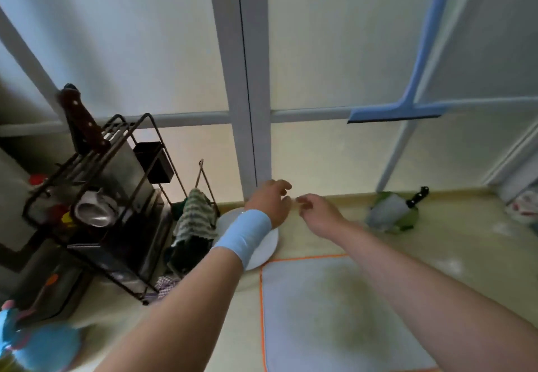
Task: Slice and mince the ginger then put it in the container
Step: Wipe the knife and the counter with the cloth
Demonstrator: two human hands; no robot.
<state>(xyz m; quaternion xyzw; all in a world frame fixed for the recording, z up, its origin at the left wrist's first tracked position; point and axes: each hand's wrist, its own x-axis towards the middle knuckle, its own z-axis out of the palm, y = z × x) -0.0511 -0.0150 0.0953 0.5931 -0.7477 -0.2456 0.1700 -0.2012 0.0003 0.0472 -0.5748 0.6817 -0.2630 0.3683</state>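
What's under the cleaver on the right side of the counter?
A green item lies under the cleaver. The blade covers most of it, so what it is cannot be told.

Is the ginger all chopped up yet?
Not yet. Done: nothing so far, as no cut ginger shows on the cutting mat. In hand: the left hand and right hand meet by the wall, near the white plate. Whether they hold ginger is too blurred to tell. Left: take the cleaver, which lies untouched on the counter, then slice, mince and fill a container I cannot make out.
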